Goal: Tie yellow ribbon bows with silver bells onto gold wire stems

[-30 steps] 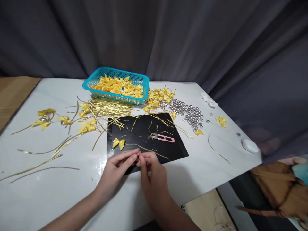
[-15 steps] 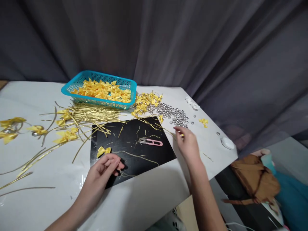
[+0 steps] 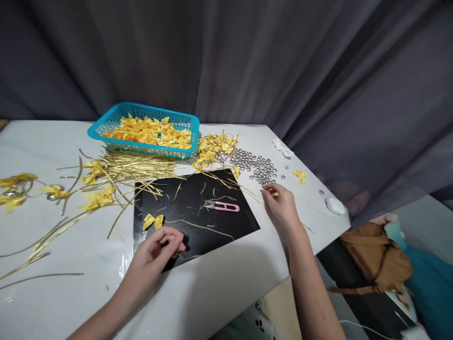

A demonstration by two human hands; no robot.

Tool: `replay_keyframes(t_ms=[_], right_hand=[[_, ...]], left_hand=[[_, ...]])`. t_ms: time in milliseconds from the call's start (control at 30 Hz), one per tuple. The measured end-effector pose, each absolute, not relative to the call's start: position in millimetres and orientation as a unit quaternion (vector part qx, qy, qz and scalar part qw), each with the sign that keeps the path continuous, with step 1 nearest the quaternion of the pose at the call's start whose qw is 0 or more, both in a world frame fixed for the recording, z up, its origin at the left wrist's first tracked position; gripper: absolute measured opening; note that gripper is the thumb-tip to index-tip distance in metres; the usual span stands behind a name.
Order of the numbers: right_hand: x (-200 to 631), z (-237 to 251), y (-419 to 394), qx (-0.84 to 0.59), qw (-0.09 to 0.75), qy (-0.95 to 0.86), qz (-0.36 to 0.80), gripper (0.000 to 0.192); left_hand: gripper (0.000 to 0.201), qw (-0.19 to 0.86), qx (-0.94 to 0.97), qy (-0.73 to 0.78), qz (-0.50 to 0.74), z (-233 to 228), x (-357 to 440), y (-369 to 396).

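Note:
My left hand (image 3: 159, 250) is closed, its thumb and fingertips pressed together over the near edge of a black mat (image 3: 191, 189). A thin thread shows beside its fingertips, but what it pinches is hidden. Just beyond it lies a yellow ribbon bow (image 3: 153, 222), with a strand of gold thread (image 3: 201, 226) to its right. My right hand (image 3: 281, 205) is pinched at the right of the mat, close to a spread of silver beads (image 3: 262, 170). A bit of yellow ribbon (image 3: 274, 194) shows between its fingers. Pink thread snips (image 3: 226, 207) rest on the mat.
A blue basket (image 3: 92, 133) filled with yellow bows stands at the back. In front of it lies a pile of gold ties (image 3: 141, 165). More beaded bows (image 3: 215, 146) sit beside the basket, others (image 3: 97, 198) at left. A white round object (image 3: 335, 206) is near the right edge.
My right hand has shifted slightly right, still pinched, with the yellow ribbon in its fingers. My left hand has barely moved. The view has tilted a little.

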State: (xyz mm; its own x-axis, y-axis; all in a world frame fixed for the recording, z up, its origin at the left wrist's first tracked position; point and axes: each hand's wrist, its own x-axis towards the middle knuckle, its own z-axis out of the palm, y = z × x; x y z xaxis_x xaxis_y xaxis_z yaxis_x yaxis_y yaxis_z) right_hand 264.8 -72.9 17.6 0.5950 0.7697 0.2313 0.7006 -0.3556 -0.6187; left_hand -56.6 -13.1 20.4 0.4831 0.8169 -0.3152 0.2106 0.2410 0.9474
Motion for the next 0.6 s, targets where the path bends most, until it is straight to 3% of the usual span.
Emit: replay_keyframes(t_ms=[167,233,300,433,600], right_hand=[[229.7,29.5,-70.7,-0.769,0.495,-0.396,0.079,0.029],[204.8,31.1,-68.8,-0.695,0.612,-0.327,0.186,0.036],[175.9,30.6,-67.2,-0.617,0.676,-0.248,0.318,0.04],[121.8,29.3,-65.2,-0.547,0.666,-0.132,0.489,0.041],[92.7,30.6,-63.9,-0.529,0.654,-0.097,0.532,0.042]], left_hand=[[0.03,0.646,0.579,0.441,0.231,18.5,-57.7,-13.3],[0.029,0.647,0.582,0.436,0.229,18.8,-58.1,-13.9],[0.029,0.649,0.583,0.436,0.221,19.2,-58.7,-15.2],[0.028,0.663,0.571,0.442,0.196,18.2,-60.0,-17.9],[0.027,0.682,0.57,0.421,0.181,17.2,-59.4,-19.2]])
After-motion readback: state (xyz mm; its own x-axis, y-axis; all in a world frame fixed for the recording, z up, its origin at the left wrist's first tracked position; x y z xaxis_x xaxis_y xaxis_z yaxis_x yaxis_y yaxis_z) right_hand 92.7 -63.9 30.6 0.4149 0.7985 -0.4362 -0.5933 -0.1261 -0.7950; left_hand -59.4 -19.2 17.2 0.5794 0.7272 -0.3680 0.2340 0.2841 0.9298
